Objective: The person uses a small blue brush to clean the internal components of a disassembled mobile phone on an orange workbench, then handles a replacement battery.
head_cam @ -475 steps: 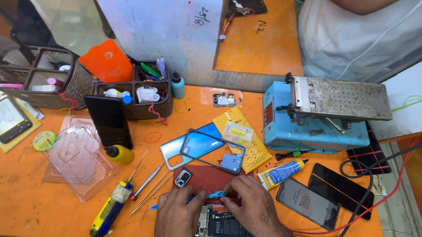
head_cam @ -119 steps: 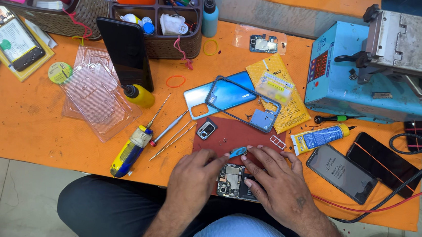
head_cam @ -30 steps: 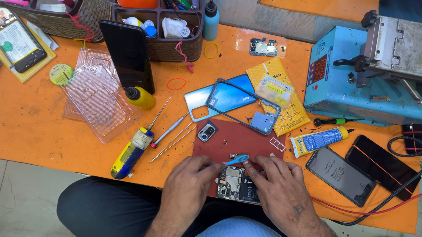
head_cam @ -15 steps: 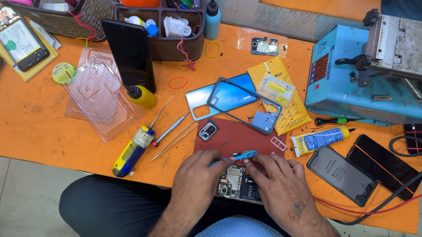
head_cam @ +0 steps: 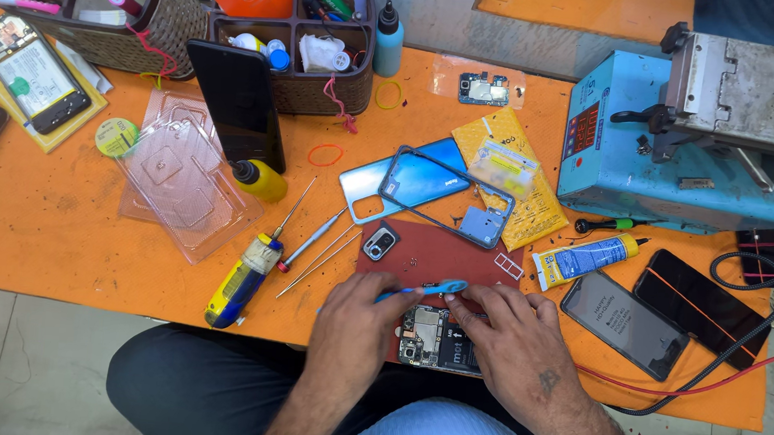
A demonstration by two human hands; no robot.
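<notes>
Left hand (head_cam: 363, 320): lower centre of the frame, fingers curled; grasping the thin blue tool (head_cam: 427, 290), which runs from the fingertips rightward.
Right hand (head_cam: 510, 335): just right of the left one, fingers bent down onto the opened phone (head_cam: 440, 337); pressing on it, though I cannot tell if it pinches anything.
Opened phone: lies between the two hands at the near edge of the orange table (head_cam: 50, 230), insides facing up, partly covered by both hands.
Blue tool tip: its flat end sits above the phone's upper edge, touching the right hand's fingertips.
Red mat (head_cam: 439, 253): under and just above the phone; a small camera module (head_cam: 380, 242) at its upper left corner.
Left of the mat: tweezers (head_cam: 319, 260), a thin screwdriver (head_cam: 311, 239), a blue-and-yellow screwdriver (head_cam: 242, 275).
Above the mat: blue back cover (head_cam: 389, 186) with a grey phone frame (head_cam: 448, 194) lying over it; yellow packet (head_cam: 521, 186) beside these.
Right of the mat: glue tube (head_cam: 584, 257), then two dark phones (head_cam: 625, 323), the farther one crossed by a red wire.
Upper right: blue machine (head_cam: 628, 153), well apart from the hands.
Upper left: brown organiser basket (head_cam: 314, 94), a black phone (head_cam: 236, 102) leaning by it, clear plastic trays (head_cam: 181, 176), a yellow bottle (head_cam: 261, 180).
</notes>
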